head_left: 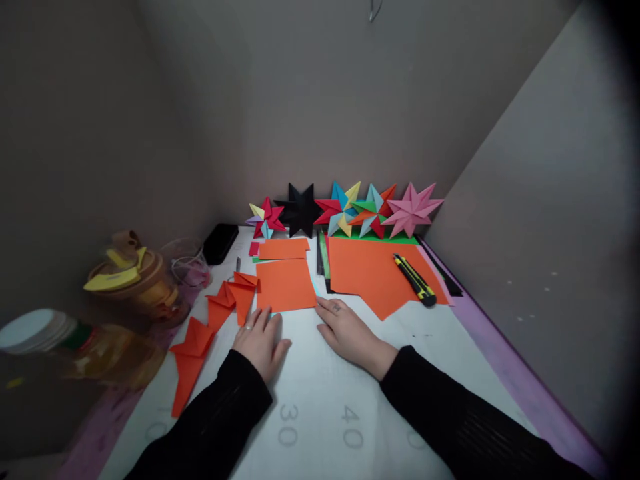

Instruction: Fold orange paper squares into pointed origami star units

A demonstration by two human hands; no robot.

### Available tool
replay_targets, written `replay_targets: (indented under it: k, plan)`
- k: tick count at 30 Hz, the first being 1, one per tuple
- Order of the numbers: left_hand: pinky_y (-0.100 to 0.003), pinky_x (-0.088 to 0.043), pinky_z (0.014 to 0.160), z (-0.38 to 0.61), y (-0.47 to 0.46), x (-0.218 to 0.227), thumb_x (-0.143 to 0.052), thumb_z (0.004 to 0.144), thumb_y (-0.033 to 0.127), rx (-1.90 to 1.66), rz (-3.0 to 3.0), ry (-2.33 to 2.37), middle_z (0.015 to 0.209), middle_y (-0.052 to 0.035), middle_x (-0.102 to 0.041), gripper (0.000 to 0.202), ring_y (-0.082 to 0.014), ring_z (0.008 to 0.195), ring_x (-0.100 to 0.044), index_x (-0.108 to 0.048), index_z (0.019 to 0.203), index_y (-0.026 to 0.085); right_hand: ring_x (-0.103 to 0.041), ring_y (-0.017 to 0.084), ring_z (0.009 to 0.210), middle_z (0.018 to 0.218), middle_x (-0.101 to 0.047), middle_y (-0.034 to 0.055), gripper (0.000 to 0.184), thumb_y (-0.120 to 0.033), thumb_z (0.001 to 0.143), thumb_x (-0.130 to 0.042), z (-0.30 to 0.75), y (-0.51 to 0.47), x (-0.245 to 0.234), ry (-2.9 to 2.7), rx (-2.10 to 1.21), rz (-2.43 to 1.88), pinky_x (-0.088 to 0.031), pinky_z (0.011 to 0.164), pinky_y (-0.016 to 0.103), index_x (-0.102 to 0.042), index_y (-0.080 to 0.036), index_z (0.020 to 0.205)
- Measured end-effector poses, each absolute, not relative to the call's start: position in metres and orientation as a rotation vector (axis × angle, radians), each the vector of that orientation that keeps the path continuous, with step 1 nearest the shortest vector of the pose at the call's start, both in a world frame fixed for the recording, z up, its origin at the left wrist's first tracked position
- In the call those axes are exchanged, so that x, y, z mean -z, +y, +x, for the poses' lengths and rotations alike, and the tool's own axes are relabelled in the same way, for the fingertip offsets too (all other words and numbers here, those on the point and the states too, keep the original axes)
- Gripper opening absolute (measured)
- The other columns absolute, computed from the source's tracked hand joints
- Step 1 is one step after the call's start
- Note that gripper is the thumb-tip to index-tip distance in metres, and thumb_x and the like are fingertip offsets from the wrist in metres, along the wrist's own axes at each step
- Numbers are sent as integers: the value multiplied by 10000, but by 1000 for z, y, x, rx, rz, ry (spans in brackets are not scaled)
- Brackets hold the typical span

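Note:
My left hand (261,340) lies flat and open on the white cutting mat (320,407), its fingertips touching the near edge of an orange paper square (286,285). My right hand (345,331) also rests flat and open, fingers at the square's near right corner. Neither hand holds anything. Left of my left hand lies a row of folded orange paper units (210,327). A larger orange sheet (375,273) lies to the right with a yellow and black utility knife (415,280) on it.
Several folded paper stars (345,210) lean against the back wall. More orange sheets (283,249) lie behind the square. A black case (220,243), a jar with yellow lid (135,280), a bottle (110,353) and stacked plates (33,330) crowd the left.

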State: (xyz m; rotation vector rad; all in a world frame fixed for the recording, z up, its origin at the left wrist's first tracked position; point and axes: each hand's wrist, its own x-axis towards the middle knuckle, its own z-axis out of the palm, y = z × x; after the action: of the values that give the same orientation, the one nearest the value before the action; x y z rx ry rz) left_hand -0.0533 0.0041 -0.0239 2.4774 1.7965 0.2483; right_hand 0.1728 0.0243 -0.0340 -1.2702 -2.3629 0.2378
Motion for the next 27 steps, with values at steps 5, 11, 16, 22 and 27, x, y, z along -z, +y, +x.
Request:
replay_targets:
  k: [5, 11, 16, 22, 27]
  plan:
    - [-508, -375, 958, -53, 4, 25, -498, 823, 368, -316, 2464, 1798, 1338, -168, -478, 470, -363, 1252, -371, -531, 1222, 121, -444, 287, 1167, 1387, -428, 131, 427, -207, 849, -486, 171, 25, 31, -2376, -243, -1310, -411, 967, 477, -507, -138, 1270]
    - [-505, -349, 1001, -51, 7, 27, -504, 827, 262, -591, 2547, 1662, 1242, -119, -571, 318, -309, 1183, -463, -588, 1117, 161, -467, 253, 1136, 1320, -506, 114, 415, -117, 850, -435, 166, 29, 28, -2397, -296, -1058, -422, 947, 474, -513, -172, 1254]
    - [-359, -485, 848, -53, 8, 28, -465, 876, 259, -862, 2461, 1589, 1044, -108, -673, 261, -227, 955, -611, -586, 1074, 140, -586, 207, 952, 1024, -674, 70, 260, -147, 831, -494, 173, 22, 23, -2163, -376, -746, -482, 868, 418, -651, -233, 1019]
    - [-368, -482, 794, -44, 4, 19, -563, 807, 294, -627, 2395, 1363, 938, -72, -700, 217, -232, 865, -614, -646, 970, 178, -601, 189, 846, 884, -678, 60, 198, -151, 830, -485, 174, 17, 14, -2113, -511, -728, -503, 790, 372, -664, -229, 862]
    - [-355, -493, 741, -30, 5, 21, -472, 832, 452, -828, 1696, 1240, 927, -112, -677, 379, -206, 821, -623, -614, 984, 135, -582, 179, 835, 847, -646, 67, 145, -156, 816, -492, 165, 7, 8, -2258, -462, -560, -495, 805, 347, -623, -212, 844]
